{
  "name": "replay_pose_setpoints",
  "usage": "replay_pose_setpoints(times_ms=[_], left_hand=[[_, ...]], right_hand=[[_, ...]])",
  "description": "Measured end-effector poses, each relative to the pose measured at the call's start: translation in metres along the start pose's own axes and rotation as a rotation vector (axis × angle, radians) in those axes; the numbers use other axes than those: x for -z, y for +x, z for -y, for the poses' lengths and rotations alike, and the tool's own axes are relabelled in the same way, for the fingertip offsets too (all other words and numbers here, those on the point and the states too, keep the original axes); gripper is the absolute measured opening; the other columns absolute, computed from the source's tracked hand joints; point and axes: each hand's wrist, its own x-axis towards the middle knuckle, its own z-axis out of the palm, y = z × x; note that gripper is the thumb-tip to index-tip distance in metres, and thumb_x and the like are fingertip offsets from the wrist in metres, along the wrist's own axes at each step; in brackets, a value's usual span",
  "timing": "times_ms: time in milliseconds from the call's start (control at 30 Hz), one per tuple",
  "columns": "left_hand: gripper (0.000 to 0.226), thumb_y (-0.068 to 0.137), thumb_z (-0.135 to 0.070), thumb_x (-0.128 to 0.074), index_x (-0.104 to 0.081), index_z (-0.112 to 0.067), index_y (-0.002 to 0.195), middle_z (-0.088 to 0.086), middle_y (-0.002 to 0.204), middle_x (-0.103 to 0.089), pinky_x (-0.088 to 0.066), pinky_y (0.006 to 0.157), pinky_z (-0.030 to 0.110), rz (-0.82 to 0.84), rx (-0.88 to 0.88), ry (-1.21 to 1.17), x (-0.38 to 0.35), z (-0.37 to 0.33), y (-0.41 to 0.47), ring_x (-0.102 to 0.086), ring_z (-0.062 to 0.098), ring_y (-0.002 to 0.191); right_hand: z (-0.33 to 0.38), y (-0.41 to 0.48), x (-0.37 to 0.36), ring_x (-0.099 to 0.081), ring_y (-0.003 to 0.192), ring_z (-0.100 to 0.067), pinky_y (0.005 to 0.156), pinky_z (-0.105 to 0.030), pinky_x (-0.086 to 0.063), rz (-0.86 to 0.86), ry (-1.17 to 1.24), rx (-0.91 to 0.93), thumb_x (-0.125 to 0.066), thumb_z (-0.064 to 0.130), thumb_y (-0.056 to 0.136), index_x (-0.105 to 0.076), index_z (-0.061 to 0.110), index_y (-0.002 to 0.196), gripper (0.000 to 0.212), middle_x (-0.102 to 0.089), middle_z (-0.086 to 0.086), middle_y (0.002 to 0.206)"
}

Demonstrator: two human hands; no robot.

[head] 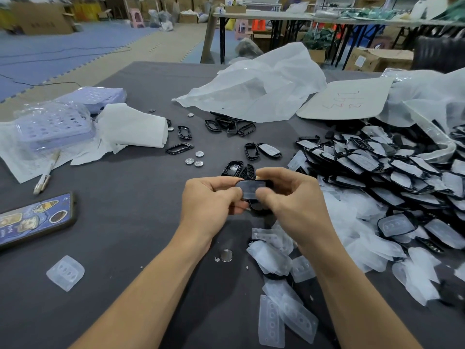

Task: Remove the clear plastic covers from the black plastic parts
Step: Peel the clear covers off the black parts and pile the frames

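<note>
I'm looking down at both hands meeting over the middle of the grey bench. The left hand is pinching the near-left end of a black plastic part, its fingers curled tight on it. The right hand is gripping the same piece from the other side, thumb pressing down on the clear plastic cover sitting on top. I'm not able to tell whether that cover is lifting at an edge yet; the thumbs are hiding the seam.

Just below the hands, loose clear covers are lying in a scatter running toward me, and one more cover is sitting alone well off to the left. To the right, a big heap of covered black parts is spilling out of a plastic bag. Beyond the hands, bare black frames are lying near a crumpled white bag, with three coin cells between them and my hands. A phone is resting at the left edge, near a stack of pale trays.
</note>
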Motion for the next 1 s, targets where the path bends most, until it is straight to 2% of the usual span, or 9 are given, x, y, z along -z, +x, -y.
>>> replay_pose_setpoints(times_ms=[133,333,400,467,567,667,733,833,1000], left_hand=[[0.020,0.085,0.008,-0.070,-0.079,-0.009,0.090,0.012,0.070,-0.076,-0.057,0.054,0.025,-0.001,0.019,-0.020,0.002,0.001,0.002,-0.073,0.019,0.057],[0.018,0.091,-0.014,-0.072,-0.084,-0.021,0.079,0.010,0.074,-0.078,-0.058,0.058,0.027,-0.037,-0.028,0.010,0.009,0.004,0.008,-0.070,0.019,0.059],[0.021,0.090,-0.014,-0.072,-0.083,-0.026,0.077,0.007,0.073,-0.078,-0.060,0.063,0.030,-0.106,-0.063,0.067,0.015,0.004,0.014,-0.073,0.019,0.063],[0.023,0.087,-0.017,-0.071,-0.082,-0.033,0.075,-0.005,0.071,-0.078,-0.060,0.069,0.027,-0.208,-0.130,0.191,0.019,0.006,0.022,-0.076,0.012,0.069],[0.020,0.086,-0.027,-0.070,-0.079,-0.044,0.080,-0.032,0.070,-0.071,-0.050,0.075,0.017,-0.337,-0.247,0.429,0.022,0.006,0.029,-0.068,-0.008,0.074],[0.021,0.090,-0.027,-0.067,-0.080,-0.040,0.099,-0.030,0.078,-0.072,-0.051,0.088,0.025,-0.408,-0.324,0.581,0.023,0.005,0.046,-0.070,-0.001,0.087],[0.033,0.093,-0.016,-0.061,-0.077,-0.031,0.118,-0.013,0.109,-0.078,-0.045,0.099,0.030,-0.415,-0.348,0.695,0.026,0.003,0.067,-0.070,0.017,0.110],[0.052,0.093,-0.006,-0.056,-0.061,-0.020,0.142,0.008,0.143,-0.060,-0.035,0.111,0.035,-0.351,-0.281,0.817,0.037,-0.001,0.097,-0.050,0.028,0.136],[0.051,0.099,-0.019,-0.050,-0.048,-0.016,0.150,0.005,0.152,-0.048,-0.030,0.115,0.043,-0.228,-0.201,1.139,0.046,0.008,0.117,-0.037,0.031,0.142]], right_hand=[[0.001,-0.006,0.001,-0.063,0.092,0.006,0.084,-0.010,-0.050,-0.034,-0.378,0.163,-0.083,0.010,0.072,-0.075,0.040,0.107,0.047,-0.068,0.021,0.102],[0.001,0.005,0.025,-0.046,0.130,-0.001,0.104,-0.001,-0.026,0.048,-0.563,0.120,-0.087,0.012,0.071,-0.078,0.036,0.103,0.040,-0.061,0.026,0.122],[0.003,0.017,0.043,-0.042,0.139,-0.010,0.117,-0.021,-0.028,-0.059,-0.633,0.066,-0.087,0.015,0.072,-0.078,0.034,0.107,0.041,-0.059,0.016,0.139],[0.006,0.032,0.064,-0.035,0.147,-0.023,0.124,-0.039,-0.026,-0.305,-0.674,-0.041,-0.090,0.021,0.074,-0.069,0.026,0.130,0.060,-0.048,-0.001,0.156],[0.006,0.035,0.071,-0.019,0.156,-0.030,0.127,-0.048,-0.019,-0.486,-0.749,-0.115,-0.089,0.026,0.078,-0.042,0.017,0.154,0.090,-0.031,-0.010,0.166],[0.000,0.026,0.043,-0.024,0.154,-0.029,0.127,-0.047,-0.019,-0.438,-0.743,-0.009,-0.081,0.013,0.084,-0.049,0.016,0.149,0.073,-0.037,-0.010,0.163],[-0.003,0.025,0.021,-0.032,0.150,-0.025,0.127,-0.042,-0.020,-0.351,-0.716,0.044,-0.076,0.009,0.086,-0.061,0.018,0.139,0.055,-0.048,-0.007,0.155],[0.004,0.034,0.000,-0.045,0.138,-0.024,0.120,-0.034,-0.028,-0.187,-0.700,0.053,-0.069,0.015,0.089,-0.072,0.023,0.126,0.038,-0.064,-0.006,0.137],[0.019,0.061,-0.026,-0.060,0.119,-0.023,0.111,-0.034,-0.038,0.061,-0.865,0.099,-0.064,0.017,0.090,-0.075,0.029,0.118,0.033,-0.075,0.002,0.114]])
